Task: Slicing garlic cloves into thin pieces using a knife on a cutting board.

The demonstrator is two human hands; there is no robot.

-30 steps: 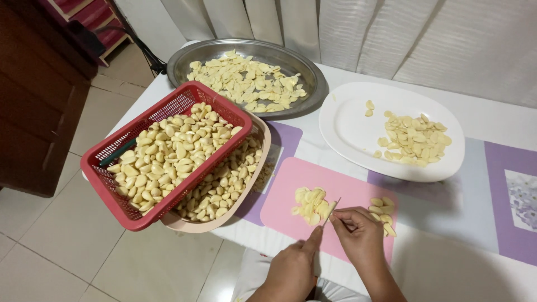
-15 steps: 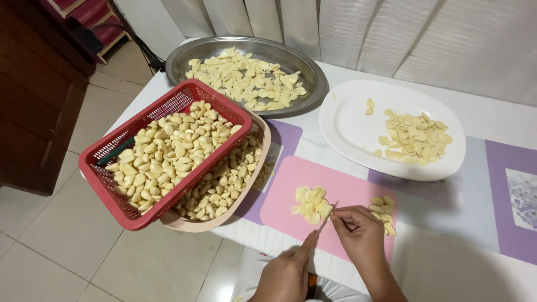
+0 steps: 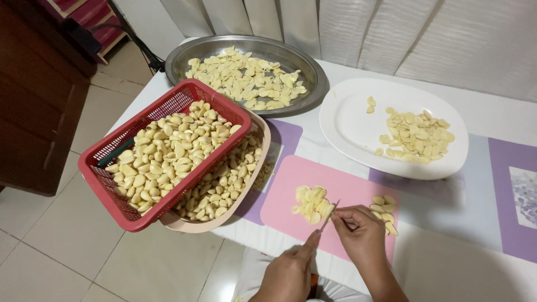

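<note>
Left hand grip clamped on knife, forefinger along spine for control. Right hand fingers pinched together, pinning garlic clove on pink cutting board; slices piled beside blade.

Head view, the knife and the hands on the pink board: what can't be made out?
- Small knife: only the thin blade shows; the left hand covers the handle.
- Garlic clove being cut: hidden under the right hand.
- Beige tray: mostly covered by the red plastic basket.
- Wrists: cut off by the bottom edge.
</note>
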